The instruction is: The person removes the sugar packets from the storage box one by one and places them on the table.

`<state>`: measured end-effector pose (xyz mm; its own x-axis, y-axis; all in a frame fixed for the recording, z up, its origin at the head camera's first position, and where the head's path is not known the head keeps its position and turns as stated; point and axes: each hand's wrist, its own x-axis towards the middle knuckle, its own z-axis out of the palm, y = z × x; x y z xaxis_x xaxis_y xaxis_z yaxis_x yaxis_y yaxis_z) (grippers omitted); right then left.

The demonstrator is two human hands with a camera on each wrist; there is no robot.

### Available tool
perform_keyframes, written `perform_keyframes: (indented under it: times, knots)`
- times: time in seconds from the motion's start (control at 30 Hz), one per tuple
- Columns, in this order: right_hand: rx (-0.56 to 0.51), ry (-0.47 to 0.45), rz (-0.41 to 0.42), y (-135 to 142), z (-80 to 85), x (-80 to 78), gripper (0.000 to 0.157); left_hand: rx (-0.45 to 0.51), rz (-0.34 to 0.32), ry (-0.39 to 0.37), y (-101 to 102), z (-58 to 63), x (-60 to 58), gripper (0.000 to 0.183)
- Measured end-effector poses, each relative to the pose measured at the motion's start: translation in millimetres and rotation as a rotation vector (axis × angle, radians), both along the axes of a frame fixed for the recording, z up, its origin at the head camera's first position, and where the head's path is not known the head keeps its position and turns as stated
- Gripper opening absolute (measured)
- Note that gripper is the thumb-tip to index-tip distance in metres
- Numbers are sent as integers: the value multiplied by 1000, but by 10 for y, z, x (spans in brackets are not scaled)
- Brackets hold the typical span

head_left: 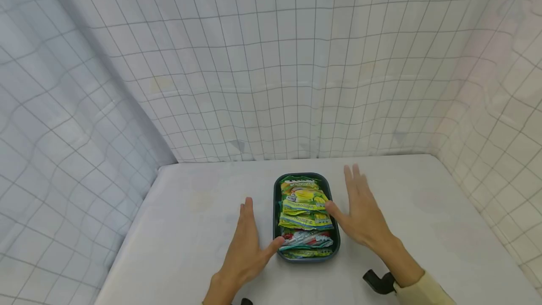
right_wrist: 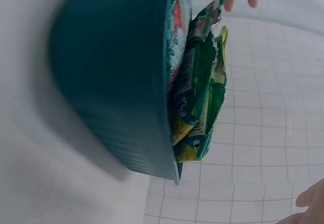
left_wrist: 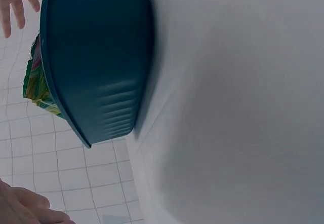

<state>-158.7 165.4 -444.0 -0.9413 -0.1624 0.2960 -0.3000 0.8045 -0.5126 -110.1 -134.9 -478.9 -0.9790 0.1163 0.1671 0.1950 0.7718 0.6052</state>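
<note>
White table (head_left: 186, 234), grid-lined walls (head_left: 288, 65), left hand (head_left: 247, 251) and right hand (head_left: 365, 218) outspread, teal tub (left_wrist: 98, 51) between.

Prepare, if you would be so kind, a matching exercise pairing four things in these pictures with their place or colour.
Things:
1. Tub
2. Packets
3. Right hand
4. Back wall

Places and colours:
A. White, crossed by dark lines
B. Piled inside the tub
C. Teal, standing on the white surface
D. Mostly right of the tub in the head view

Pairs: 1-C, 2-B, 3-D, 4-A
</note>
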Motion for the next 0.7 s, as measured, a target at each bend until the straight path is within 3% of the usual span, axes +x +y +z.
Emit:
perform_keyframes:
  times: [0.27, 0.53, 0.7]
  knots:
    - [-145, -3, 60, -73, 71, -43, 103, 58, -7, -26, 81, -52, 49, 118]
    - [-232, -31, 78, -116, 87, -81, 103, 297, 0, -19, 142, -106, 46, 121]
    - [-286, -47, 91, -135, 78, -125, 101, 395, 2, -64, 190, -159, 54, 119]
